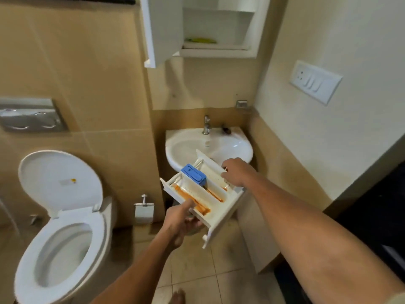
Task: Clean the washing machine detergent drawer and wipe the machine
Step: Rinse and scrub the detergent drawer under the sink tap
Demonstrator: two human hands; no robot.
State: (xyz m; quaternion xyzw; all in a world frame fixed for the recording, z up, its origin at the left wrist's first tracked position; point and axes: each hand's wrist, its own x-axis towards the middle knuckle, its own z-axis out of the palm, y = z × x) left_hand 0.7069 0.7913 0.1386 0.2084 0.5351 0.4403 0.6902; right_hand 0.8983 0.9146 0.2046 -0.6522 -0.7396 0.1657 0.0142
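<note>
The white detergent drawer (219, 207) is held in the air between both hands, just in front of the sink (232, 148). The left hand (179, 220) grips its near left corner from below, one finger lying in the left compartment. The right hand (236, 172) curls over the far right wall. Orange residue (201, 208) streaks the compartments, and a blue insert (194, 174) sits in the middle one.

Beige tiled walls (87, 62), tiled floor (219, 270), toilet (63, 238) lid raised, white washbasin (241, 145), open wall cabinet (162, 29), possibly a yellow cloth (200, 40) inside
</note>
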